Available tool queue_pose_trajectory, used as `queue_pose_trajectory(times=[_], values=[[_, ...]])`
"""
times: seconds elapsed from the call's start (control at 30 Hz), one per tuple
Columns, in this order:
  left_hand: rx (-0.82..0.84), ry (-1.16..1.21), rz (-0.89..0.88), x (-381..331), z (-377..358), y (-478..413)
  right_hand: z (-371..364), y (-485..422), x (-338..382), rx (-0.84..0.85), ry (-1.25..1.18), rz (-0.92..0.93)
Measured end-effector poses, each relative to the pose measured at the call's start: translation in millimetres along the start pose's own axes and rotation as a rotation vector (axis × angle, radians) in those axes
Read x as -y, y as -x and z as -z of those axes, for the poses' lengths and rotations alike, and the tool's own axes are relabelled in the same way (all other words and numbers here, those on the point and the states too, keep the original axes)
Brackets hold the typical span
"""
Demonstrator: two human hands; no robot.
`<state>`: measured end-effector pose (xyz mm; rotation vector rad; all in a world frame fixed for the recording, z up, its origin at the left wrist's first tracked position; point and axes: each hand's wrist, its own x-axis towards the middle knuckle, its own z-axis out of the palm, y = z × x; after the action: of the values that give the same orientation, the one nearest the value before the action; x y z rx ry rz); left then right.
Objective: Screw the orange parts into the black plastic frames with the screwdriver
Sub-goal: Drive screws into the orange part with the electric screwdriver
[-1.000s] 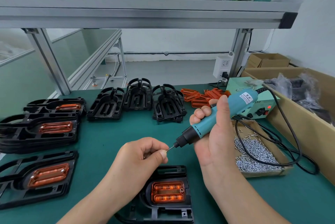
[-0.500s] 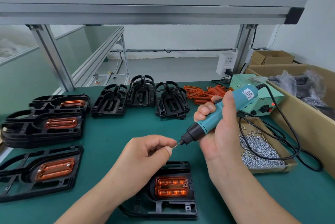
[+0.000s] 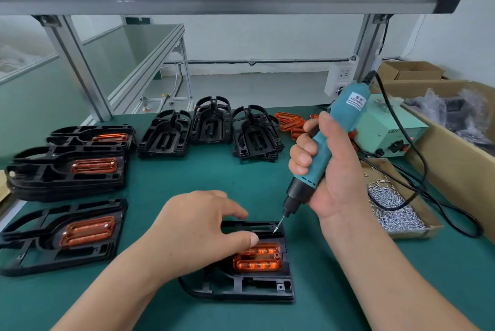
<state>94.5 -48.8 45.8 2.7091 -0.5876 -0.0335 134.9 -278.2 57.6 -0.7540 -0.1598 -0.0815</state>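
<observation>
A black plastic frame (image 3: 257,289) lies in front of me with an orange part (image 3: 258,259) seated in it. My left hand (image 3: 198,231) rests on the frame's upper left, thumb touching the orange part, fingers relaxed. My right hand (image 3: 329,170) grips a teal electric screwdriver (image 3: 324,151) nearly upright. A screw hangs on its bit tip (image 3: 276,229), just above the frame's top right corner.
Frames with orange parts fitted (image 3: 69,170) are stacked at the left, and one (image 3: 64,234) lies flat. Bare black frames (image 3: 211,121) and loose orange parts (image 3: 290,121) sit at the back. A cardboard tray of screws (image 3: 393,212), a green power box (image 3: 391,129) and its cable are on the right.
My left hand let go of the screw at the bit and dropped onto the frame. The screwdriver swung from tilted to nearly upright, its tip lowered toward the frame.
</observation>
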Motion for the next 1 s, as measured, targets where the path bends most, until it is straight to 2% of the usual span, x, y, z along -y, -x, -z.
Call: queue_pose_trajectory(times=[0.4, 1.0], values=[[0.003, -0.215, 0.047, -5, -12, -5, -2, 4, -3, 0.192, 0.147, -0.101], [0.002, -0.211, 0.106, -1, -15, -8, -15, 15, -9, 0.258, 0.255, -0.122]])
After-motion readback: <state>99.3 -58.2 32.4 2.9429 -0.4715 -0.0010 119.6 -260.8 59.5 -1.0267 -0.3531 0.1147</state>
